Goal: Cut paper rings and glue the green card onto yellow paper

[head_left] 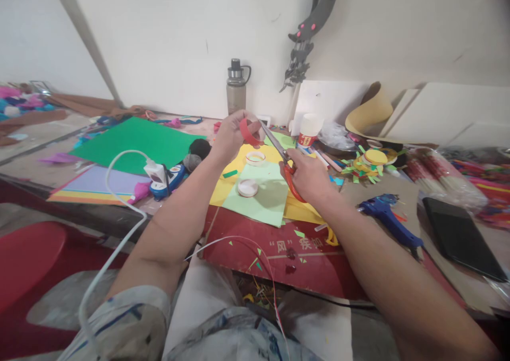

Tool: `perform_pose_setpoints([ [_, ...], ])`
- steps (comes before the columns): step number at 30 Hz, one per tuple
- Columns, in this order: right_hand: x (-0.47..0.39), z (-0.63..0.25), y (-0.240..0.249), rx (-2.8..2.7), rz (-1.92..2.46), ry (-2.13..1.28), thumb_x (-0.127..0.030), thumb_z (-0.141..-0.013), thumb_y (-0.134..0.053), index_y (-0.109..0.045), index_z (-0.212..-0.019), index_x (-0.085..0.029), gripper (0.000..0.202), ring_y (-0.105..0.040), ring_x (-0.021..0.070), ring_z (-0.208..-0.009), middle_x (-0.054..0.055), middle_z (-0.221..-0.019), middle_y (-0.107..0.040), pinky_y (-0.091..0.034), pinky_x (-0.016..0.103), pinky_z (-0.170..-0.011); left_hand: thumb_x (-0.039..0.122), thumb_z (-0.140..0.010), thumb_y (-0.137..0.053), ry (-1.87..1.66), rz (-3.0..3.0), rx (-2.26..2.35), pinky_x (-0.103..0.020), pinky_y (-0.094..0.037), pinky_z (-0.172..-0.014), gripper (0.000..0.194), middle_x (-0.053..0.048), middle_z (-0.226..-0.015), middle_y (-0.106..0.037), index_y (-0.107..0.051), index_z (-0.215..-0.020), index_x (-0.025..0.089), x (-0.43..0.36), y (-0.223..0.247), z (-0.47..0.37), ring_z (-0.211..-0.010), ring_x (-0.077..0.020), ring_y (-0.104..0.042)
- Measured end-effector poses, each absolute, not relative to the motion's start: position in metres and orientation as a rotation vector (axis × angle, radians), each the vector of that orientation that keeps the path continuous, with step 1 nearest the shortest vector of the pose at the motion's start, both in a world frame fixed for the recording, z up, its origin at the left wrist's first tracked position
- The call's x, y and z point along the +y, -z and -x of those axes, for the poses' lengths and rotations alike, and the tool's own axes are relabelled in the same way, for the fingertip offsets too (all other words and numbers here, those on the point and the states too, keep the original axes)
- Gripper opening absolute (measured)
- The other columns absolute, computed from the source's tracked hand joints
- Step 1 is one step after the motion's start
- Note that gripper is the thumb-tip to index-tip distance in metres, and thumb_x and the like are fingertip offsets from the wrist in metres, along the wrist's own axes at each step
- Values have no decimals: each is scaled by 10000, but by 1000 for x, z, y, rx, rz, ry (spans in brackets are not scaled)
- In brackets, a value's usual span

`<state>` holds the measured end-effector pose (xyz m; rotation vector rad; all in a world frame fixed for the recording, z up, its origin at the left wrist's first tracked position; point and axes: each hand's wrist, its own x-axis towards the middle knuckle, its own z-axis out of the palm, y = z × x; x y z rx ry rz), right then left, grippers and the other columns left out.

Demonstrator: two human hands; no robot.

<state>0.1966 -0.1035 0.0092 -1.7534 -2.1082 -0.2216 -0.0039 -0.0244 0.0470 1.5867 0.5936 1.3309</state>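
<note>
Two bare hands at work above a cluttered desk (30, 165); clock directions are taken from the white disc (247, 189), with 12 o'clock toward the wall. The left hand (234, 135), at about 12 o'clock, is nearly closed: its fingers are curled inward and grip a red ring (248, 135), held up clear of the paper. The right hand (308, 174), between 2 and 3 o'clock, is closed about the orange handles of a pair of scissors (282, 152). The blades point toward 11 o'clock, and their tip lies just beside the red ring (whether the two touch cannot be told from this view). Beneath the hands, the white disc lies flat on a light green sheet (271, 204), with a white ring (255, 164) near it at about 12 o'clock. A yellow sheet (217, 193) extends under the light green one, and a red board (243, 252) with pale lettering lies at 5 to 6 o'clock. A bottle (236, 92) stands upright against the wall at 12 o'clock; a paper cup (308, 129) occupies the space between 1 and 2 o'clock. A blue glue gun (392, 223) lies between 3 and 4 o'clock, and beyond it, a dark phone (462, 238). At 10 o'clock lies a large green sheet (135, 143).
</note>
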Motion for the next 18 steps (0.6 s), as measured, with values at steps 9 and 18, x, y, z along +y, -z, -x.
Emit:
perform_pose_setpoints([
  [9,-105,-198,-9,-2093,1774,282,-340,-1025,-388,-612,-1331,-176,412,-649,284,-901,148,-1070,-740,-380,335,-714,507,-746,-877,-1213,-1584,392,-247,-545,-542,429,5,-661,-628,-600,-788,181,-24,-39,-1,-585,-126,-643],
  [18,-104,-198,-7,-2097,1758,273,-332,-1037,-387,-606,-1349,-174,413,-655,287,-923,147,-1088,-739,-383,334,-709,412,-758,-882,-1228,-1530,457,-232,-540,-529,377,17,-669,-652,-592,-849,191,-21,-36,-1,-597,-134,-672],
])
